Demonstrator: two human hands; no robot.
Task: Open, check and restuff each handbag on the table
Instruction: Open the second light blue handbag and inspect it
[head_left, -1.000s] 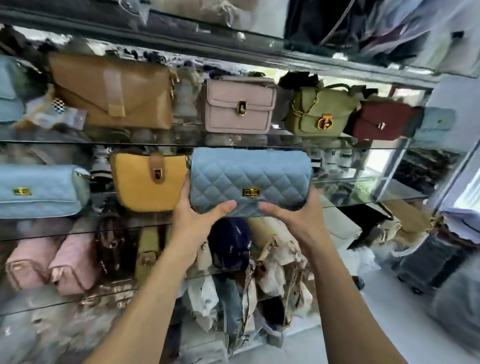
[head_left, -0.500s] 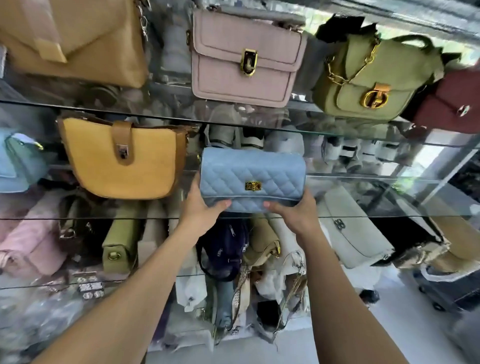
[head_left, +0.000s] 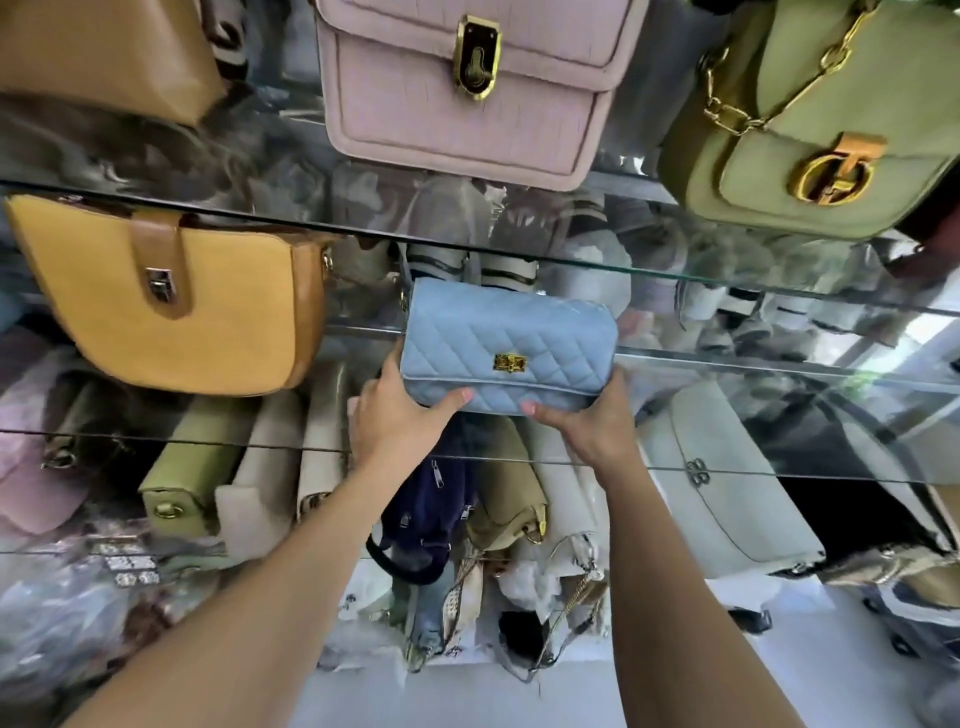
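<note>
- Two hands hold the blue quilted handbag (head_left: 511, 343) upright by its lower edge, with its gold clasp (head_left: 509, 362) facing the person and the flap closed.
- The left hand (head_left: 400, 421) has its grip pinching the bag's lower left corner, thumb on the front and fingers behind.
- The right hand (head_left: 587, 421) has its grip pinching the lower right corner the same way.
- A glass shelf (head_left: 779, 366) runs behind the bag; whether the bag rests on it cannot be told.
- A mustard handbag (head_left: 171, 306) stands to the bag's left, a pink handbag (head_left: 467, 104) above it, and a green handbag (head_left: 810, 119) up to its right.

No writing here can be read. The gold clasp (head_left: 508, 362) on the blue quilted handbag (head_left: 509, 332) at centre frame is too small to make out, and the patterned tags (head_left: 127, 564) at lower left are blurred.
</note>
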